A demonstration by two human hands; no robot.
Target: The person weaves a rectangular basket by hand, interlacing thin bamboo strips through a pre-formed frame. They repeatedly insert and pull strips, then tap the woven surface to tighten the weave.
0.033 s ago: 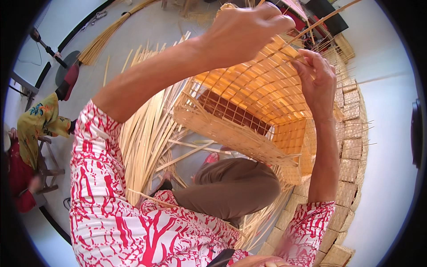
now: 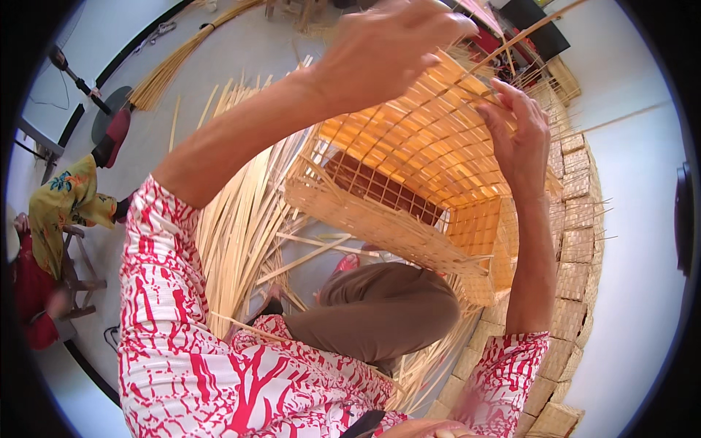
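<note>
Pinching the woven basket (image 2: 431,157), right of centre, by its far edge, the right hand (image 2: 520,128) should brace firmly imo, yanking could skew the weave; left hand (image 2: 398,55) blurs over its far side, can't tell the grip

This looks like a basket-weaving workshop. A lattice-sided basket (image 2: 380,223) with loose strip ends fills the centre of the frame, and a thick spread of pale, flat splints (image 2: 241,204) covers the grey floor (image 2: 226,44) at centre left. A tied bundle of thin sticks (image 2: 179,60) lies upper left. Along the white wall (image 2: 631,219) at right, straw-coloured woven pieces (image 2: 577,244) are piled in a long row.
</note>
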